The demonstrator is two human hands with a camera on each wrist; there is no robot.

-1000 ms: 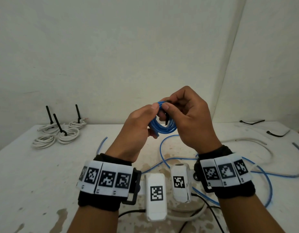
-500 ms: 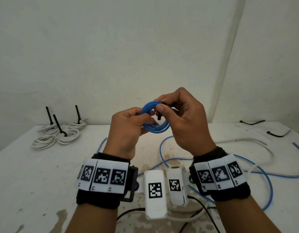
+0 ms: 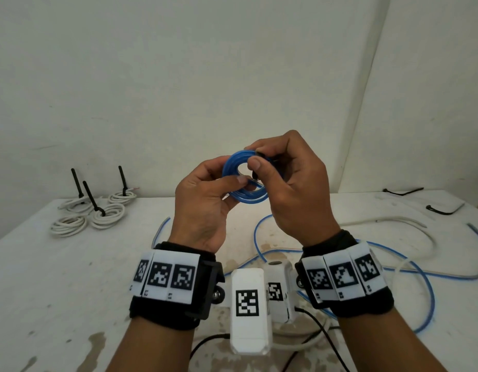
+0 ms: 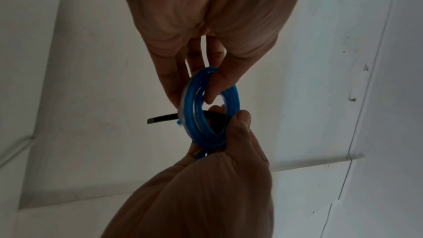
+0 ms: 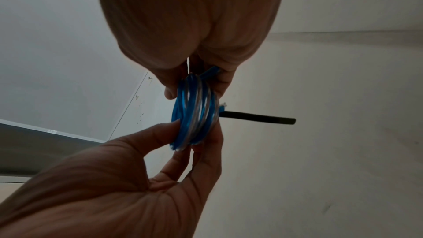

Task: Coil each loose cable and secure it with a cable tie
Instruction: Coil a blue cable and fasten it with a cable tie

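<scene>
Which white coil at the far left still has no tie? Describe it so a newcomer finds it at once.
Look to the far left corner of the white table, where four white coils lie in a cluster. Three have a black cable tie standing up from them. The untied coil is the nearest, leftmost one, with no black tie showing.

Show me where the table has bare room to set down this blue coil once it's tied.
Bare tabletop lies on the left, between the tied white coils and the left hand. The middle and right are crowded: loose blue cable, white cable, spare black ties.
</scene>
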